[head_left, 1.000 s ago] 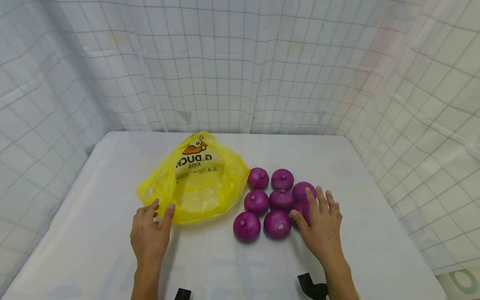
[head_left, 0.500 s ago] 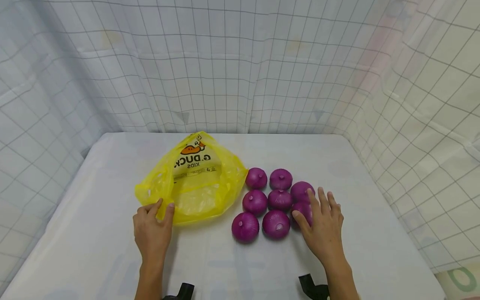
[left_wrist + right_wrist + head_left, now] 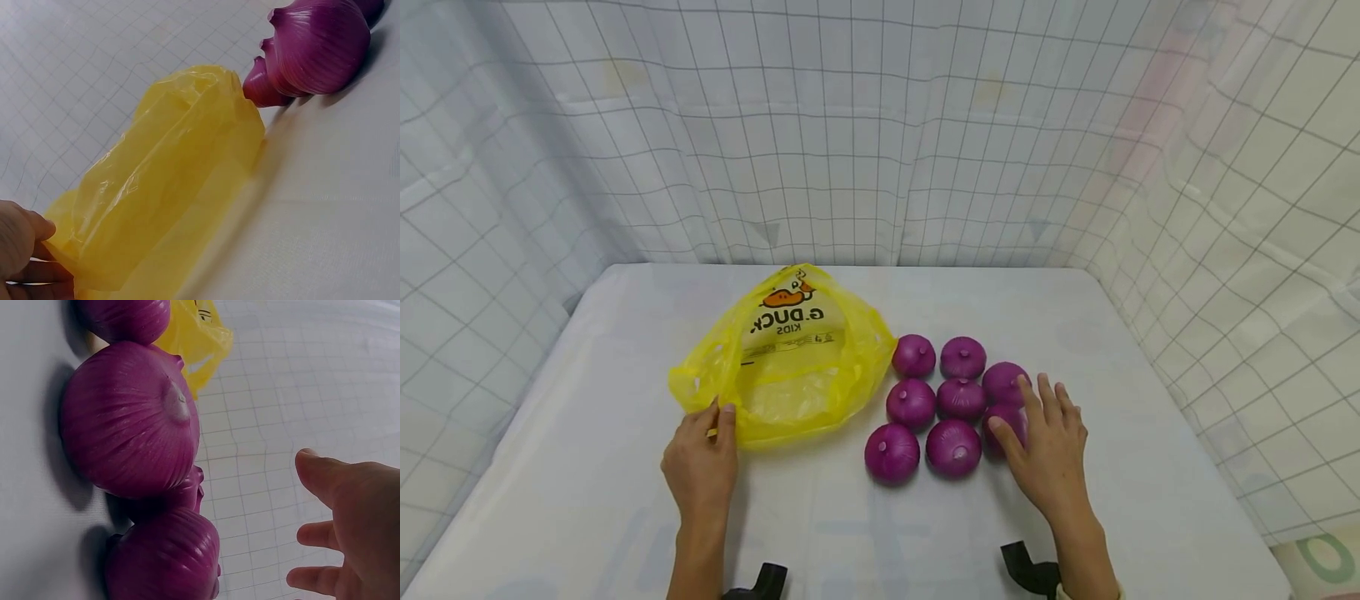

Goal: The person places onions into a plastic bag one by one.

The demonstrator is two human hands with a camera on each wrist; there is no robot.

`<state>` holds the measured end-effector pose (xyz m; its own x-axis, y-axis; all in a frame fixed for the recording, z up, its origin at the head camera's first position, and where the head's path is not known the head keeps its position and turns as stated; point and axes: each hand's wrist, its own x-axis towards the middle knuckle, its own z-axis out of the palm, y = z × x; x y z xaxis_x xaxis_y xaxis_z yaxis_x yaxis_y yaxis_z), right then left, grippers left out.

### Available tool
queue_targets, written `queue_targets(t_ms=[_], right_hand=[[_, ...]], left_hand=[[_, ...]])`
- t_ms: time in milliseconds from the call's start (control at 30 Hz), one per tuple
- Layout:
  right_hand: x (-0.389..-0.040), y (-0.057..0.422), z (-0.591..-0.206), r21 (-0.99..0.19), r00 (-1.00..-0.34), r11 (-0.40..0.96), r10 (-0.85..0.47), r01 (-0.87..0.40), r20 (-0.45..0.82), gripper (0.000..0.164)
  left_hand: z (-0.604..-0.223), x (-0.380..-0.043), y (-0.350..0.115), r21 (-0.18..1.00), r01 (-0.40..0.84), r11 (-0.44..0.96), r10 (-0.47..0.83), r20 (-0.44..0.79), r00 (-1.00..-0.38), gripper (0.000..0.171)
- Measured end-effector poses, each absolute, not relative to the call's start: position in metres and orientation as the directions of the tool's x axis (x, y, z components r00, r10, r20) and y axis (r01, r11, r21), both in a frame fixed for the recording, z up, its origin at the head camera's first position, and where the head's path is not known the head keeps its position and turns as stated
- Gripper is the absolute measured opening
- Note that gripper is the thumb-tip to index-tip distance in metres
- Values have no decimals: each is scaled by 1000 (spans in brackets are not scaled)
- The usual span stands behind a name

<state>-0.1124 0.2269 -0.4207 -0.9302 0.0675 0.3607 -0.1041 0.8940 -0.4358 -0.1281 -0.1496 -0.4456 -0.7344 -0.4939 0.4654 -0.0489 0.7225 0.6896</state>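
A yellow plastic bag (image 3: 790,392) with a duck print lies with its mouth spread toward the person. My left hand (image 3: 702,462) pinches the near left part of its rim between thumb and fingers; the left wrist view shows the bag (image 3: 162,181) stretching away from the fingertips. To the right of the bag, several purple onions (image 3: 953,448) stand in a loose cluster. My right hand (image 3: 1048,454) hovers by the rightmost onions, fingers spread and holding nothing. From the right wrist, a gap shows between that hand (image 3: 362,519) and the onions (image 3: 131,419).
A white cloth covers the table (image 3: 820,533). Checked curtains (image 3: 820,142) enclose it at the back and both sides. Black straps (image 3: 1033,571) show near the wrists at the bottom edge. The bag's right corner touches or nearly touches the far left onion (image 3: 914,356).
The left hand has closed thumb and fingers on the bag's rim, which has shifted slightly. My right hand stays over nearly the same spot. The onions have not moved.
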Motion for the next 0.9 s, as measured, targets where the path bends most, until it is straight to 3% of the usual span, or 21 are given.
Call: queue_targets(t_ms=[500, 900], right_hand=[[-114, 232, -427, -460, -953, 885, 75, -72, 294, 74], [-106, 238, -434, -509, -978, 861, 92, -16, 186, 80]], left_hand=[[-442, -130, -152, 710, -65, 702, -537, 467, -703, 28], [-442, -128, -152, 743, -51, 667, -533, 428, -730, 32]])
